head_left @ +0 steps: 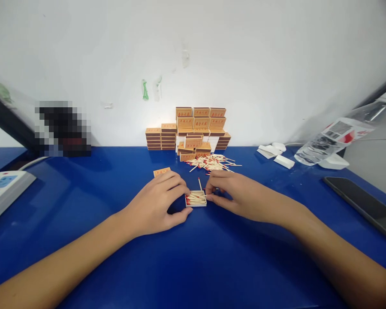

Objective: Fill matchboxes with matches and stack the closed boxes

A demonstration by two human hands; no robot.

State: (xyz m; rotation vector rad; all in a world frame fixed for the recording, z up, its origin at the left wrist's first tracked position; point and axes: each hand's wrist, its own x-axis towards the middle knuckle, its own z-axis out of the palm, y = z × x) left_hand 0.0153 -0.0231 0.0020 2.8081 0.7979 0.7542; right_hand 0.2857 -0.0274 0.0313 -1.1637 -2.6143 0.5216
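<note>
A small open matchbox tray (pixel 196 199) filled with red-tipped matches lies on the blue table (pixel 193 257) in the middle. My left hand (pixel 161 201) rests curled beside the tray's left end, fingertips touching it. My right hand (pixel 234 191) pinches the tray's right end, fingers pressed together on the matches there. One match (pixel 200 183) stands tilted up just behind the tray. An orange matchbox sleeve (pixel 161 171) lies flat behind my left hand.
A loose pile of matches (pixel 212 162) lies behind my hands, before stacked orange matchboxes (pixel 188 128) against the white wall. A power strip (pixel 3 189) is at far left, a black phone (pixel 363 206) and a tipped plastic bottle (pixel 337 137) at right, and white pieces (pixel 273 152) near it.
</note>
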